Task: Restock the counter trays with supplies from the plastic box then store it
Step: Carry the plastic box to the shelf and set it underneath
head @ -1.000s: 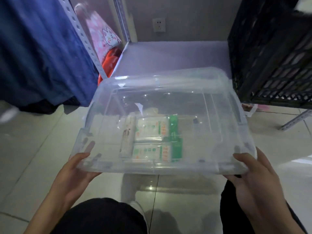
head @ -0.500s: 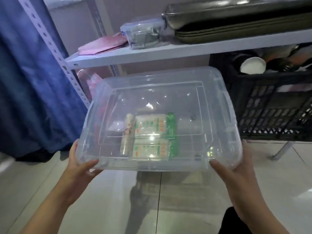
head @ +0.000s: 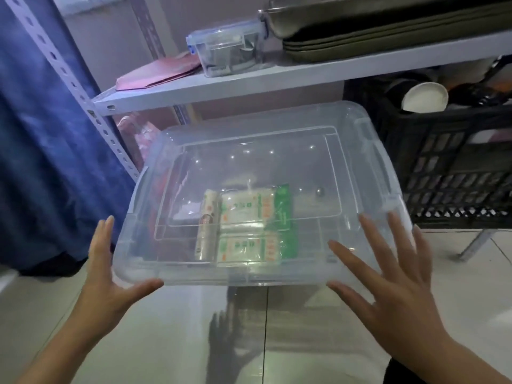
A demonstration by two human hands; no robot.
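Head view: the only camera, so everything below comes from it.
Box: your clear lidded plastic box (head: pixel 263 195) sits mid-frame, in front of the grey metal shelf rack (head: pixel 249 81); whether its far end rests on the lower shelf is not visible.
Contents: green-and-white supply packets (head: pixel 249 225) and a slim white roll (head: pixel 206 225) lie at the box's 6 o'clock side, so it is not emptied.
Left hand: your left hand (head: pixel 108 278) is spread flat, fingers straight, thumb under the near rim at the box's 8 o'clock corner, steadying rather than gripping.
Right hand: your right hand (head: pixel 388 273) is splayed with fingers straight at the 4 o'clock corner; contact looks light or absent.
Why so: flat palms suit pushing the box inward, likely the storing step.
Neighbours: a black plastic crate (head: pixel 448 167) at 3 o'clock and a blue curtain (head: pixel 50 134) at 9 o'clock leave a narrow slot.
Above: a small clip-lid container (head: pixel 227 51) and stacked metal trays (head: pixel 388 23) at 12 o'clock.
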